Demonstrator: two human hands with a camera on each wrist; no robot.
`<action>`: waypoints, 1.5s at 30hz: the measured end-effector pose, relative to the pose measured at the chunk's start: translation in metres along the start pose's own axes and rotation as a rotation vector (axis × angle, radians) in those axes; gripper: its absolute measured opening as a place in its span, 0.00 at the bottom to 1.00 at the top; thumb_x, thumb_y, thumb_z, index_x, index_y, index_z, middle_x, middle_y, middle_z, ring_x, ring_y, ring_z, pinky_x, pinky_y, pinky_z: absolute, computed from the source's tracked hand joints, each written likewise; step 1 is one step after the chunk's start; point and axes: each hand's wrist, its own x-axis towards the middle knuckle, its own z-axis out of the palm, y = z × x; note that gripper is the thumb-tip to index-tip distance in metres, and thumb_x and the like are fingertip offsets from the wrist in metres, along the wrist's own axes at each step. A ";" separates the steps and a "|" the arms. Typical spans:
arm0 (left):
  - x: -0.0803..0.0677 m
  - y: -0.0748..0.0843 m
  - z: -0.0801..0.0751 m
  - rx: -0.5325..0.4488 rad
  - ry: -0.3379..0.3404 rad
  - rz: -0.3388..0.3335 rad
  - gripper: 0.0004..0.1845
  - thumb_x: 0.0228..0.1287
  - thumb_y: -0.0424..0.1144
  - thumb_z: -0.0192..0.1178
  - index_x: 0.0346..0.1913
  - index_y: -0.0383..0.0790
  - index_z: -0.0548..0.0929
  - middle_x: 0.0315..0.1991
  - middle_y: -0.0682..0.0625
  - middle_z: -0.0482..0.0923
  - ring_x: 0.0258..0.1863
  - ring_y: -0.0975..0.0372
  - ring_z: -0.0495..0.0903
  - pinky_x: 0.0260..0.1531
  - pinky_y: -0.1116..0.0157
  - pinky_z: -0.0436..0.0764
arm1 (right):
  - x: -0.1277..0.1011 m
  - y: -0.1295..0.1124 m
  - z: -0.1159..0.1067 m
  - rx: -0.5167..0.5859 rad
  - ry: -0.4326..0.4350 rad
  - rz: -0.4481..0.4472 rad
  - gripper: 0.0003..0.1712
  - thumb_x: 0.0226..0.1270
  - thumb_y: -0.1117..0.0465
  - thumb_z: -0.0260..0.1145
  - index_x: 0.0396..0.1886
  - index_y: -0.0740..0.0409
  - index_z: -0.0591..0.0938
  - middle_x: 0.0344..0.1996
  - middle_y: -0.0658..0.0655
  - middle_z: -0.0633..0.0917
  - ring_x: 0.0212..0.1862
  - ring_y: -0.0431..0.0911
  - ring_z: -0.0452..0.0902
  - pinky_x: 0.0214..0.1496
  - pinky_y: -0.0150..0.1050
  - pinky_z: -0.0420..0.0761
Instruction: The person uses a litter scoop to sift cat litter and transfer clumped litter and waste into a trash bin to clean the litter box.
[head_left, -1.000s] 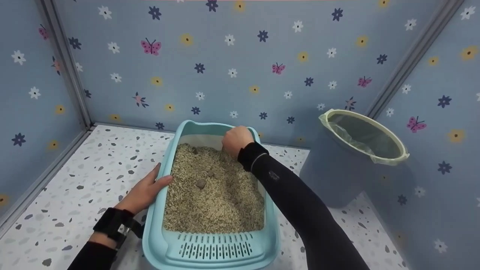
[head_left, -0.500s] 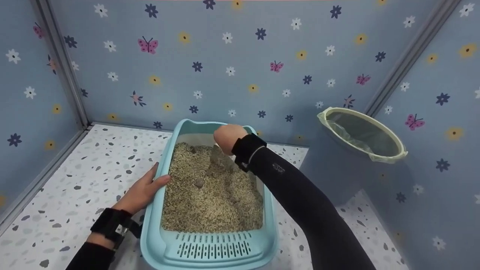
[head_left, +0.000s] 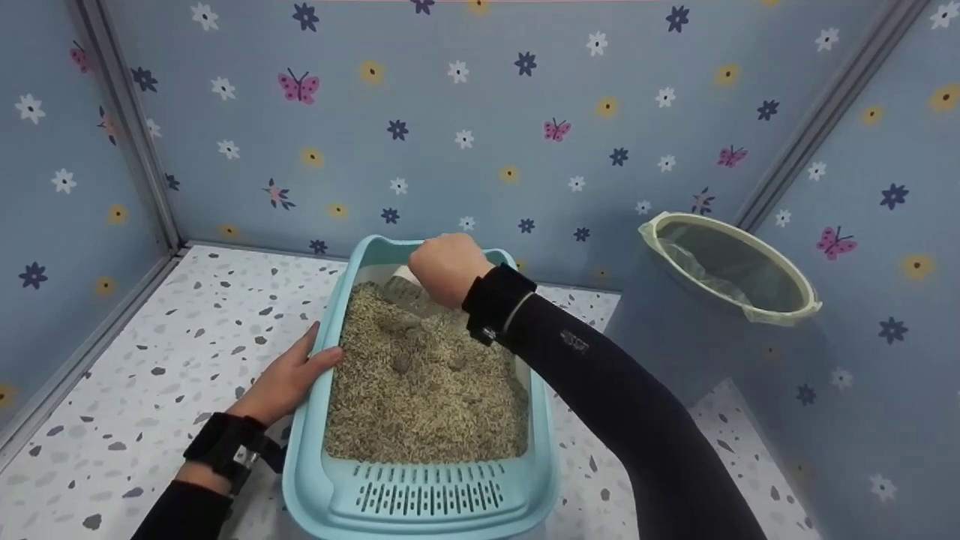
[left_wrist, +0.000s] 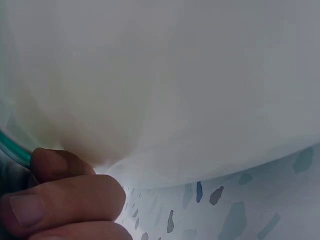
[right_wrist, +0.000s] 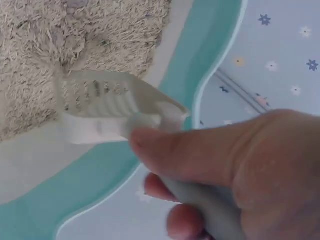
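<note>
Teal litter box (head_left: 300, 480) steadied by flat left hand (head_left: 289, 382); right hand (head_left: 444, 268) grips white scoop (right_wrist: 102, 107); lined bin (head_left: 731, 266) right

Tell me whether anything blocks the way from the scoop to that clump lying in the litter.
Nothing visible does. The scoop, gripped by the right hand, hangs at the tray's far end; only open litter separates it from the clump.
</note>
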 end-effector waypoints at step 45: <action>0.002 -0.001 0.000 -0.015 0.012 0.002 0.46 0.89 0.57 0.51 0.94 0.48 0.39 0.87 0.28 0.53 0.74 0.34 0.74 0.70 0.42 0.79 | 0.009 -0.022 0.046 -0.155 0.259 -0.160 0.12 0.89 0.59 0.63 0.44 0.52 0.91 0.38 0.51 0.89 0.33 0.44 0.83 0.30 0.39 0.85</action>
